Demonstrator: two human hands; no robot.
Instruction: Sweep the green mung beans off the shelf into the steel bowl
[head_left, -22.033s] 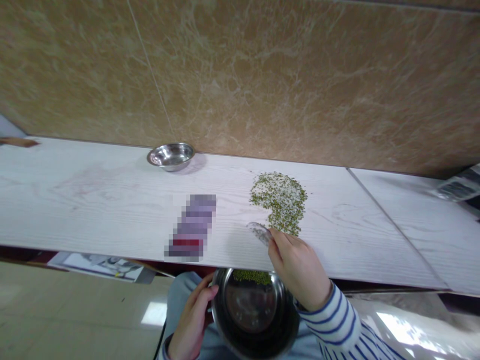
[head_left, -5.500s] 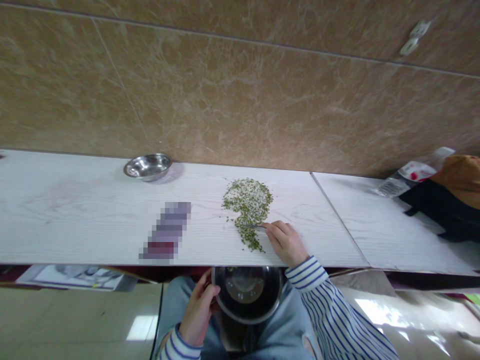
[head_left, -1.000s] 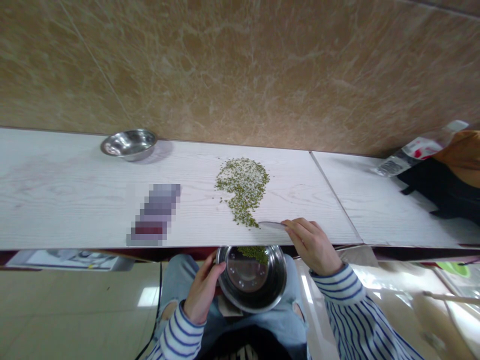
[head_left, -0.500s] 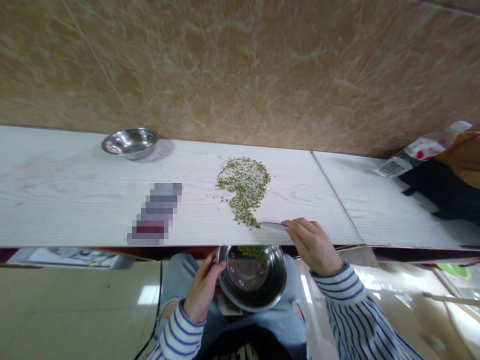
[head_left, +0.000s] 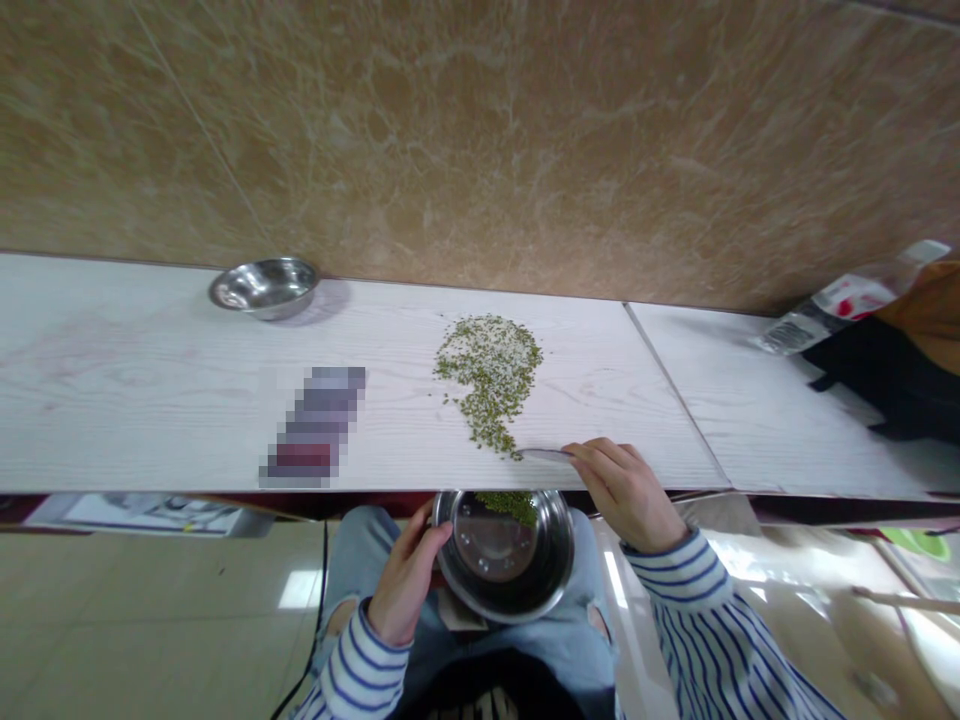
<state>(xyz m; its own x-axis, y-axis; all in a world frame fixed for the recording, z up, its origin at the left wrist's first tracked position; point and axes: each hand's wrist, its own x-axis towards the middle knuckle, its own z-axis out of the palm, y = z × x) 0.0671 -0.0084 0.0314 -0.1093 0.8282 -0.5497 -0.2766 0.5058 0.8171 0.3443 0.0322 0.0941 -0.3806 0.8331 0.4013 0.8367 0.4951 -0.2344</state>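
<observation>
Small green beans (head_left: 491, 400) lie spread across the white tabletop (head_left: 600, 390). At the beans' near right edge, the right hand (head_left: 628, 492) pinches what looks like a spoon (head_left: 547, 455). Nearer than the beans, the left hand (head_left: 409, 578) grips a metal pot (head_left: 553, 562) holding more. Left of the beans sits a metal bowl (head_left: 264, 287).

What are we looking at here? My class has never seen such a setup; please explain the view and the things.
There is no machine, just bare hands. One head-worn camera looks forward and down at them. The left hand holds a pot at its rim, below the table edge, with green grains inside. The right hand holds a thin utensil, probably a spoon. On the table are more grains, a bowl and, far right, a bottle; a pixelated patch hides something.
</observation>
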